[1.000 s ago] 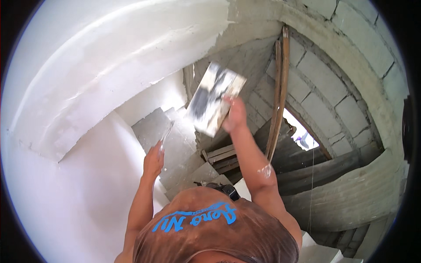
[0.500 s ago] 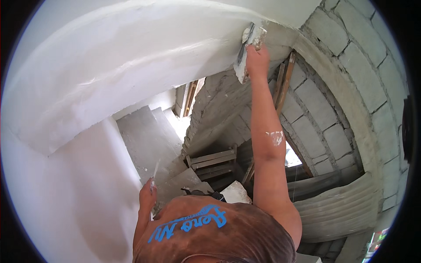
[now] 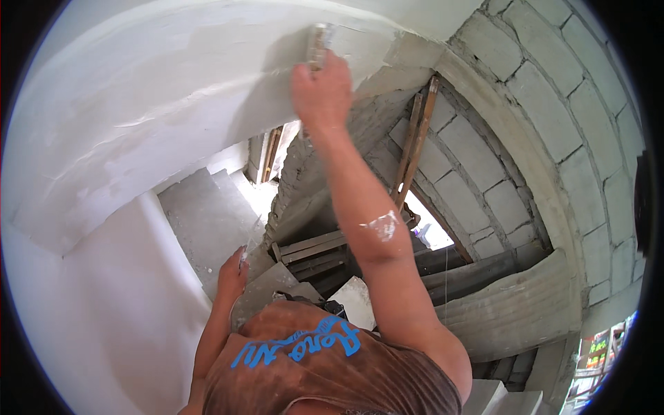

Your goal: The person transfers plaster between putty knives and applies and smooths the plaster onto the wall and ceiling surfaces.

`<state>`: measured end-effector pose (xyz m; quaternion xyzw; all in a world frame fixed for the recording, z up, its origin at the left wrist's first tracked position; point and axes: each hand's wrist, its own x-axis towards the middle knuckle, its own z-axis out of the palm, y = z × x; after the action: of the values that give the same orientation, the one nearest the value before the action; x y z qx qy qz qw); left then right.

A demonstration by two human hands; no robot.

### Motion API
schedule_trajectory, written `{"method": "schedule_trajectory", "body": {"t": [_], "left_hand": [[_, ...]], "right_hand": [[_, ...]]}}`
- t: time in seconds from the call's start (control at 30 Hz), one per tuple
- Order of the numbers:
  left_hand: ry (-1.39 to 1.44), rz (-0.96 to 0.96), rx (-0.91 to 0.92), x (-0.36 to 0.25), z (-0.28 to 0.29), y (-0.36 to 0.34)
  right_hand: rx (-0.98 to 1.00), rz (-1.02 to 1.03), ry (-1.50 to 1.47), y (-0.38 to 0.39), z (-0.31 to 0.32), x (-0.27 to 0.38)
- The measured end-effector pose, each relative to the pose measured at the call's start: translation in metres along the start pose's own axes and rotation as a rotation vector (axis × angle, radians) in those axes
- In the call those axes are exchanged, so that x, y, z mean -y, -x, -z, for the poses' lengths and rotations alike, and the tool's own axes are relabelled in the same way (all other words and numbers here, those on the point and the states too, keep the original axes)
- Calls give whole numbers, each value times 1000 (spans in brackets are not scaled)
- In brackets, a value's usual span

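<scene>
My right hand (image 3: 323,93) is closed round the handle of a finishing trowel (image 3: 319,45), a plaster-caked tool blurred by motion. It is pressed against or very near the white plastered wall (image 3: 207,69); the hand and its shadow hide most of the blade. Lower down on the left, my left hand (image 3: 232,275) is closed on a thin, light-coloured tool (image 3: 243,259). That tool shows nearly edge-on, so its kind is unclear. White plaster is smeared on my right forearm (image 3: 382,226).
Grey concrete steps (image 3: 200,214) descend at the left. Rough blockwork (image 3: 539,97) curves round the right, with wooden boards (image 3: 417,138) leaning there. A wooden crate-like frame (image 3: 315,250) and a corrugated sheet (image 3: 512,304) lie lower down.
My right hand has swept the trowel left along the wall, away from the blockwork corner. My left hand still holds its tool, a little higher in view. The whole view has shifted slightly.
</scene>
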<state>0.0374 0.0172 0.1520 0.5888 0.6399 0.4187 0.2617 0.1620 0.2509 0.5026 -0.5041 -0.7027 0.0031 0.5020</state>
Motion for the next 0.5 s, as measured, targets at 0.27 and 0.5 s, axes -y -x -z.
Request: {"method": "schedule_trajectory", "body": {"t": [0.27, 0.5], "left_hand": [[98, 4, 54, -41, -3, -29], [862, 357, 109, -99, 47, -57]], "right_hand": [[132, 130, -164, 66, -4, 63], [420, 301, -821, 106, 82, -58]]}}
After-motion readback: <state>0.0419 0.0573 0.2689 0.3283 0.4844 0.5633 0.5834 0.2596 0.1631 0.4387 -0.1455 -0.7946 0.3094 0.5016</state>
